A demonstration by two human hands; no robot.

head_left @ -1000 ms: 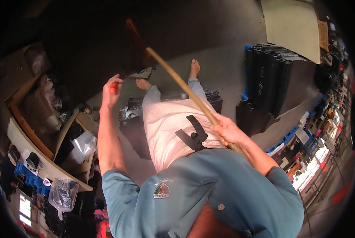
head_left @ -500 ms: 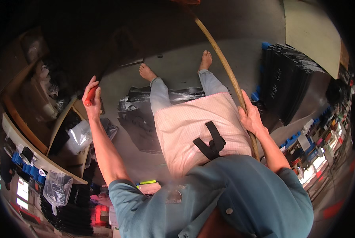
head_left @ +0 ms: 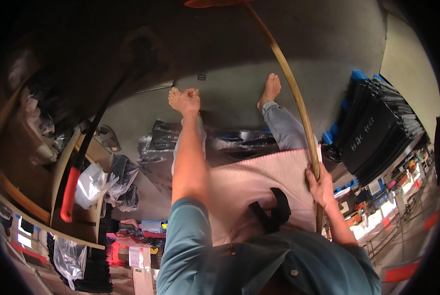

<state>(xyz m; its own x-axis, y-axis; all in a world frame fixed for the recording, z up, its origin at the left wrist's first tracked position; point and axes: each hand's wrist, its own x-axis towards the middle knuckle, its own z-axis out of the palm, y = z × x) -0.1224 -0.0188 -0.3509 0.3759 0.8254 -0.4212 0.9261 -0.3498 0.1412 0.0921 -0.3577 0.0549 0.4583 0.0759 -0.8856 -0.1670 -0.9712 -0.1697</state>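
Note:
My right hand (head_left: 322, 186) is closed around a long wooden pole (head_left: 296, 93), which slants up to an orange-red piece (head_left: 215, 3) cut off by the top edge. My left hand (head_left: 189, 101) is over my left foot (head_left: 173, 96); its fingers look curled, and nothing shows in them. At the far left, apart from that hand, a long black rod with a red grip (head_left: 70, 194) slants across the wooden furniture. A pinkish cloth (head_left: 244, 189) with a black strap (head_left: 274, 211) covers my lap.
Stacked black sheets (head_left: 382, 132) stand to the right near blue pieces (head_left: 360, 76). Plastic bags (head_left: 89, 187) lie by the wooden furniture (head_left: 20, 189) at left. Dark plastic sheeting (head_left: 166, 135) is on the floor between my legs. A sandal (head_left: 107, 137) sits at left.
My left hand has let go of the red grip and moved right, over my left foot. My right hand still holds the pole, now lower in the picture. The whole view has shifted.

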